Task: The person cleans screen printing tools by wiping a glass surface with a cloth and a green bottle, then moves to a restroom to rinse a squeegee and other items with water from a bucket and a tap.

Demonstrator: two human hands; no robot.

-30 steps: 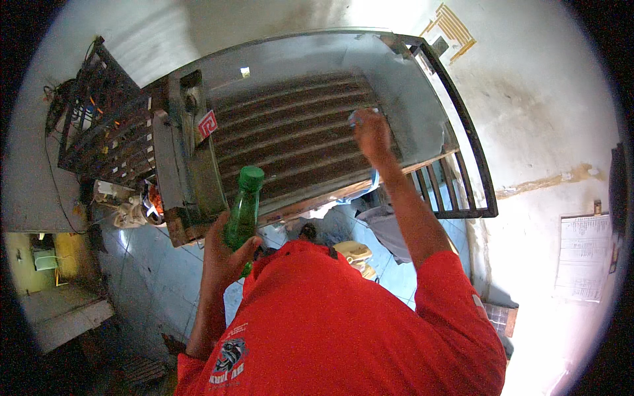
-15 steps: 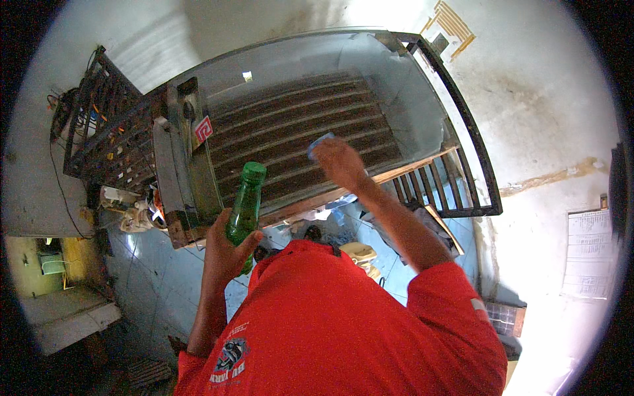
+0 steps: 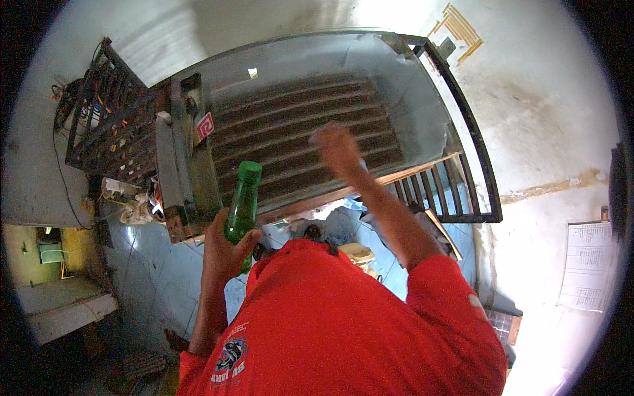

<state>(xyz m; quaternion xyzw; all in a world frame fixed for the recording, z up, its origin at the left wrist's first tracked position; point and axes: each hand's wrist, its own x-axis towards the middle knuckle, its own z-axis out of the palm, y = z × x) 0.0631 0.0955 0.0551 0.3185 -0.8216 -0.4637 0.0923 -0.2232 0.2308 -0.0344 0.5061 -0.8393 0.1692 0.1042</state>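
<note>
My left hand (image 3: 224, 244) is wrapped round a green glass bottle (image 3: 243, 208). The bottle stands close to upright in front of the near edge of a glass-topped wooden table (image 3: 422, 112), its green top uppermost. Over the glass is my right hand (image 3: 340, 153), blurred by motion, its fingers closed on a small bluish cloth. Only a pale bit of the cloth shows at the fingertips, and whether it touches the glass I cannot tell. Dark wooden slats show through the table top.
A narrow tray (image 3: 191, 119) with a red and white sticker (image 3: 205, 127) runs along the table's left end. Beyond it stands a slatted rack (image 3: 112, 125) with cables. Dark railings (image 3: 456, 191) stand at the right, and blue floor tiles (image 3: 152, 277) lie below.
My right hand has shifted slightly up over the glass and is more blurred; the cloth shows less. My left hand still holds the bottle in nearly the same place.
</note>
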